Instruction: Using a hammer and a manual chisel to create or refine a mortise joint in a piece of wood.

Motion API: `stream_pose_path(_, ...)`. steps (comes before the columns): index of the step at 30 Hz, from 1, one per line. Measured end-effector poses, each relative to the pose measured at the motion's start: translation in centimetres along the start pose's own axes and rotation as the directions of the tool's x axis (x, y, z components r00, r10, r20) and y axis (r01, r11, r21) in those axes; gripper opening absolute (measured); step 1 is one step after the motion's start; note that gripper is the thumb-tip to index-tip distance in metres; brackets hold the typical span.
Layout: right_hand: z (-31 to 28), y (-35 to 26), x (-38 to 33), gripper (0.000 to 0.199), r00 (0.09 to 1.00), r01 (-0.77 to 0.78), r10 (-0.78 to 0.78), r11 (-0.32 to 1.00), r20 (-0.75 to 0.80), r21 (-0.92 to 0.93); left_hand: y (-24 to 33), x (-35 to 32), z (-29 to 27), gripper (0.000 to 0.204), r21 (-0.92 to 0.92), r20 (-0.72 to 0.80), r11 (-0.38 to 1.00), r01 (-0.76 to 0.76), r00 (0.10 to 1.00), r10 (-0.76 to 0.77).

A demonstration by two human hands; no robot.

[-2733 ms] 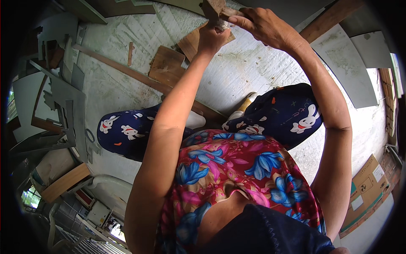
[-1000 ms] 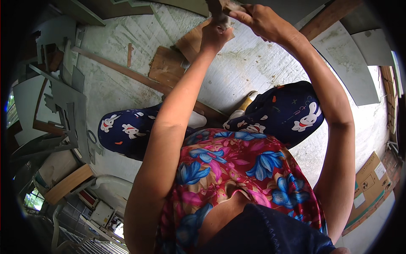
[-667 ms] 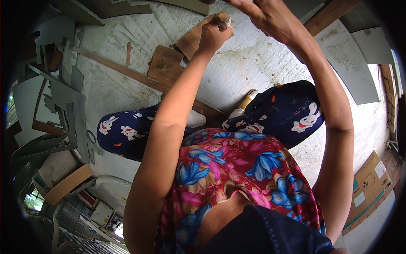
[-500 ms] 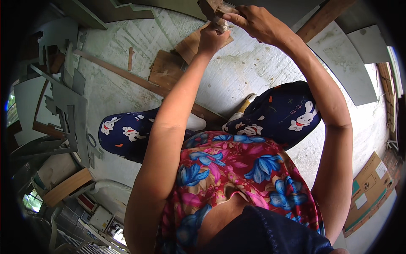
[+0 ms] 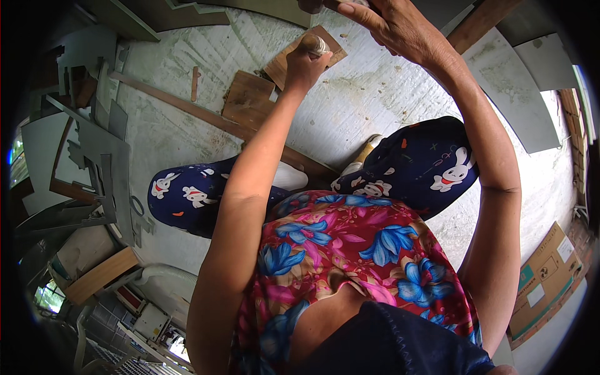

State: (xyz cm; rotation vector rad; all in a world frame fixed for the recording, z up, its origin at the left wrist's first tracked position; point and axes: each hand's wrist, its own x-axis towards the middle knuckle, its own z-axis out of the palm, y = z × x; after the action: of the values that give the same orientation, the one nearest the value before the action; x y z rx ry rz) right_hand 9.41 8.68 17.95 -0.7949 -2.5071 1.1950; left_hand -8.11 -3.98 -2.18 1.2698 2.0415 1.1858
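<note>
My left hand (image 5: 302, 67) is closed round a chisel (image 5: 310, 44) with a round wooden handle bound in pale cord. It stands over a brown wooden board (image 5: 334, 45) on the floor; its blade is hidden by my hand. My right hand (image 5: 397, 28) is raised at the top edge, its fingers wrapped round the handle of a hammer. The brown block-like hammer head (image 5: 310, 5) is partly cut off by the picture's edge and stands apart from the chisel. A second wooden board (image 5: 247, 100) lies beside the first.
A long wooden strip (image 5: 181, 103) crosses the floor in front of my legs, with a small stick (image 5: 195, 84) near it. Grey panels and offcuts (image 5: 94, 150) are stacked on the left. More panels (image 5: 509, 87) lie at the far right, and a cardboard box (image 5: 544, 281) stands nearer.
The hammer has lifted off the chisel, up and away toward the top edge with my right hand. My left hand has come slightly lower and nearer, still holding the chisel.
</note>
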Motion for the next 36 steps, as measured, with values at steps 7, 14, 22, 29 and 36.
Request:
stream_pose_path(7,0.5,0.9,0.1,0.068,1.0,0.017,-0.017,0.999,0.002,-0.044,-0.5,0.2,0.8,0.028,-0.02,0.018,0.992,-0.123,0.992,0.123)
stream_pose_path(14,0.4,0.6,0.2,0.069,1.0,0.027,-0.027,0.998,0.004,-0.05,-1.2,0.4,1.0,0.027,0.036,0.029,0.979,-0.2,0.98,0.199)
stream_pose_path(22,0.6,-0.4,-0.3,0.068,0.995,0.096,-0.096,0.99,-0.003,0.105,-1.0,0.9,0.4,0.032,0.122,-0.009,0.948,-0.293,0.955,0.297)
stream_pose_path(29,5.3,4.3,0.3,0.056,0.99,0.073,-0.046,0.976,0.134,-0.204,0.8,0.5,0.6,0.035,0.064,0.04,0.995,0.081,0.996,-0.084)
stream_pose_path(36,1.8,-0.2,0.2,0.066,0.99,0.14,-0.141,0.99,0.031,0.023,0.1,1.2,-0.1,0.033,0.067,-0.017,0.964,-0.258,0.965,0.26)
